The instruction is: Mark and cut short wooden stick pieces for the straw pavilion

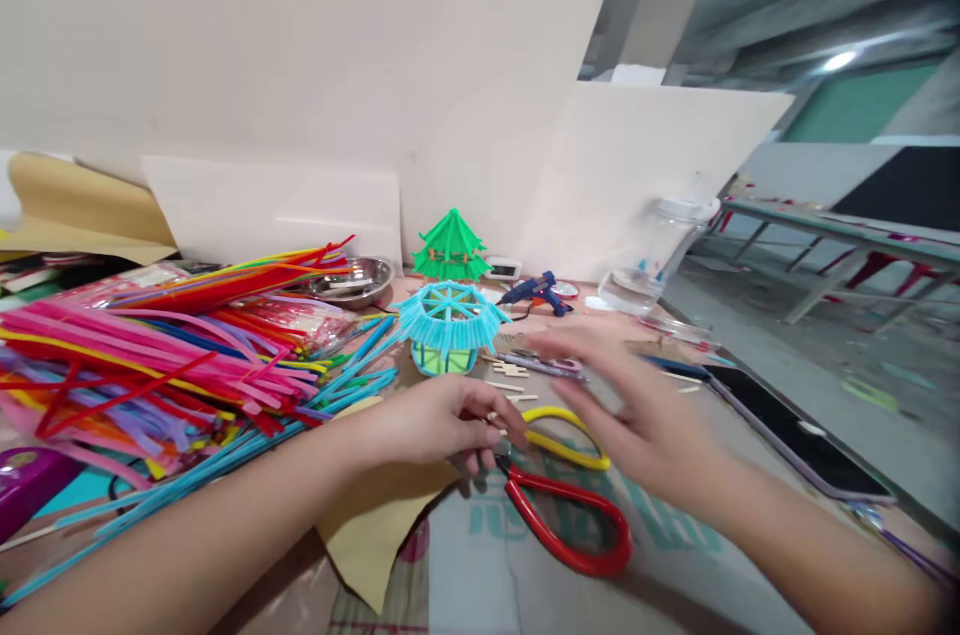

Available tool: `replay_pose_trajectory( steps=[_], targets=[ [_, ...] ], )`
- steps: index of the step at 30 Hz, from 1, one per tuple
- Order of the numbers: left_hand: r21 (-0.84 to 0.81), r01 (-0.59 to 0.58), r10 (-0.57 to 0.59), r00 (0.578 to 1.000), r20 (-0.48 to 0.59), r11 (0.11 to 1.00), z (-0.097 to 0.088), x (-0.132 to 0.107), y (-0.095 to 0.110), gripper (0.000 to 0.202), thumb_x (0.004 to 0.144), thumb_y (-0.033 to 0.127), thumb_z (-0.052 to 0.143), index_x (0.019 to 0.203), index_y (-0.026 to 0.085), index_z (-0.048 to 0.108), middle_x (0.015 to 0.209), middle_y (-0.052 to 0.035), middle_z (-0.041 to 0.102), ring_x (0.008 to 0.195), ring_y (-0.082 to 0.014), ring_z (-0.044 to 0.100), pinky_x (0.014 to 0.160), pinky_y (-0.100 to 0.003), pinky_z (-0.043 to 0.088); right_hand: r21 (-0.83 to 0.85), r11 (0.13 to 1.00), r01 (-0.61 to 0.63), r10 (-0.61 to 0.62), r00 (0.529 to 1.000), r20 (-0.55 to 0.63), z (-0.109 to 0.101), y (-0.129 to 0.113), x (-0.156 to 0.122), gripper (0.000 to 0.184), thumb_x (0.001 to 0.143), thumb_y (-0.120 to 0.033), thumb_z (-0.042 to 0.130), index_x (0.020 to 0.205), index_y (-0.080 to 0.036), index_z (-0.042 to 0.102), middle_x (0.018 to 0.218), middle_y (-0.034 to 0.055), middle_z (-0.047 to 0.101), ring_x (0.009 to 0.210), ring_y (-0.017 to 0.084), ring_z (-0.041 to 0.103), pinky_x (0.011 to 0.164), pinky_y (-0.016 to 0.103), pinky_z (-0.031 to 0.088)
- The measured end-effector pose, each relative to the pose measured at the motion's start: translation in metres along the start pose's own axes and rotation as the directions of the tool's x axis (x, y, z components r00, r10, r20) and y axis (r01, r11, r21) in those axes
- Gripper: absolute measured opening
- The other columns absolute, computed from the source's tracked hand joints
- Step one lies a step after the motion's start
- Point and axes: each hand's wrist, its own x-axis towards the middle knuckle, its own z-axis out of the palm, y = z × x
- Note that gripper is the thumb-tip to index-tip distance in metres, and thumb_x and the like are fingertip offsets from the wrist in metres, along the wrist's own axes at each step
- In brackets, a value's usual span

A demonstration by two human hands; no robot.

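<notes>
My left hand (pixel 450 420) rests on the table with its fingers curled together at the tips, just left of the yellow scissor handles (pixel 564 437); what it pinches is too small to name. My right hand (pixel 626 405) hovers blurred above the table, fingers spread, holding nothing. Red-handled scissors (pixel 574 527) lie below both hands. A small light-blue pavilion model (pixel 448 323) stands just beyond the hands, with a green one (pixel 450 245) behind it. Short wooden sticks (pixel 510 377) lie scattered between the blue model and my hands.
A big heap of coloured pipe cleaners (pixel 150 355) fills the left. A metal bowl (pixel 352 280), a blue glue gun (pixel 536 293) and a clear plastic jar (pixel 652 255) sit at the back by white boards. A phone (pixel 795 430) lies at the right edge. Brown paper (pixel 375 525) lies under my left wrist.
</notes>
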Motion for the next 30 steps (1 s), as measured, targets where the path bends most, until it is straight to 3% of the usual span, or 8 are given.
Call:
replay_pose_trajectory(
  steps=[5, 10, 14, 19, 22, 26, 28, 30],
  targets=[
    [0.04, 0.015, -0.015, 1.0, 0.001, 0.999, 0.001, -0.001, 0.004, 0.016, 0.088, 0.023, 0.061, 0.097, 0.015, 0.07, 0.07, -0.0007, 0.062, 0.059, -0.0092, 0.059, 0.059, -0.022, 0.051, 0.233, 0.968, -0.09, 0.051, 0.985, 0.165, 0.038, 0.012, -0.019, 0.04, 0.096, -0.012, 0.047, 0.134, -0.021, 0.054, 0.132, 0.0091, 0.063, 0.121, 0.02, 0.058, 0.103, 0.037, 0.047],
    [0.058, 0.055, -0.055, 0.998, -0.005, 0.997, 0.01, 0.0, 0.004, 0.016, 0.089, 0.023, 0.057, 0.094, 0.014, 0.069, 0.07, -0.0016, 0.063, 0.059, -0.0099, 0.06, 0.057, -0.022, 0.05, 0.296, 0.931, -0.214, 0.144, 0.96, 0.24, 0.045, 0.008, -0.018, 0.023, 0.094, -0.013, 0.053, 0.104, -0.021, 0.072, 0.092, 0.0043, 0.074, 0.086, 0.018, 0.067, 0.08, 0.027, 0.052],
    [0.021, 0.069, -0.068, 0.997, -0.025, 0.997, 0.013, 0.0, 0.003, 0.02, 0.086, 0.02, 0.059, 0.102, 0.013, 0.068, 0.068, -0.0011, 0.064, 0.058, -0.0109, 0.062, 0.057, -0.023, 0.051, 0.206, 0.95, -0.234, 0.179, 0.951, 0.253, 0.031, 0.01, -0.017, 0.022, 0.093, -0.012, 0.053, 0.09, -0.02, 0.073, 0.083, 0.0026, 0.071, 0.078, 0.016, 0.064, 0.071, 0.025, 0.048],
    [-0.155, 0.009, -0.018, 0.998, -0.057, 0.988, 0.009, 0.002, 0.0, 0.049, 0.081, 0.017, 0.067, 0.128, 0.021, 0.056, 0.107, -0.0085, 0.069, 0.077, -0.0133, 0.07, 0.076, -0.029, 0.055, -0.035, 0.944, -0.329, 0.331, 0.938, 0.108, -0.008, 0.049, -0.035, 0.017, 0.093, -0.02, 0.052, 0.092, -0.02, 0.069, 0.09, 0.0053, 0.074, 0.082, 0.02, 0.067, 0.074, 0.03, 0.05],
    [-0.258, 0.007, -0.038, 0.993, -0.113, 0.966, 0.007, 0.004, 0.0, 0.051, 0.076, 0.02, 0.075, 0.124, 0.019, 0.057, 0.092, -0.0044, 0.068, 0.087, -0.0164, 0.071, 0.08, -0.028, 0.055, -0.243, 0.895, -0.375, 0.388, 0.922, 0.008, -0.037, 0.087, -0.06, 0.019, 0.092, -0.026, 0.052, 0.093, -0.021, 0.069, 0.095, 0.0068, 0.074, 0.085, 0.025, 0.068, 0.076, 0.034, 0.051],
    [-0.225, 0.068, -0.113, 0.974, -0.196, 0.972, 0.008, 0.005, 0.001, 0.046, 0.074, 0.031, 0.079, 0.115, 0.019, 0.061, 0.095, -0.0045, 0.067, 0.08, -0.0169, 0.072, 0.069, -0.026, 0.056, -0.451, 0.784, -0.427, 0.43, 0.897, -0.101, -0.058, 0.129, -0.092, 0.025, 0.091, -0.028, 0.05, 0.098, -0.019, 0.072, 0.096, 0.0108, 0.075, 0.085, 0.03, 0.07, 0.069, 0.038, 0.052],
    [-0.171, 0.093, -0.129, 0.969, -0.211, 0.981, 0.009, 0.006, 0.0, 0.046, 0.077, 0.036, 0.076, 0.117, 0.02, 0.06, 0.101, -0.0064, 0.069, 0.074, -0.0157, 0.071, 0.062, -0.025, 0.055, -0.5, 0.781, -0.375, 0.39, 0.917, -0.081, -0.058, 0.136, -0.1, 0.029, 0.092, -0.03, 0.048, 0.106, -0.017, 0.071, 0.104, 0.0128, 0.074, 0.094, 0.033, 0.068, 0.076, 0.042, 0.053],
    [-0.125, 0.106, -0.131, 0.969, -0.211, 0.986, 0.008, 0.006, -0.002, 0.045, 0.079, 0.036, 0.073, 0.118, 0.019, 0.06, 0.093, -0.0061, 0.071, 0.068, -0.0139, 0.069, 0.059, -0.024, 0.054, -0.479, 0.804, -0.354, 0.36, 0.929, -0.082, -0.054, 0.131, -0.101, 0.032, 0.095, -0.033, 0.047, 0.11, -0.017, 0.07, 0.11, 0.0128, 0.073, 0.101, 0.033, 0.067, 0.082, 0.045, 0.052]
  ],
)
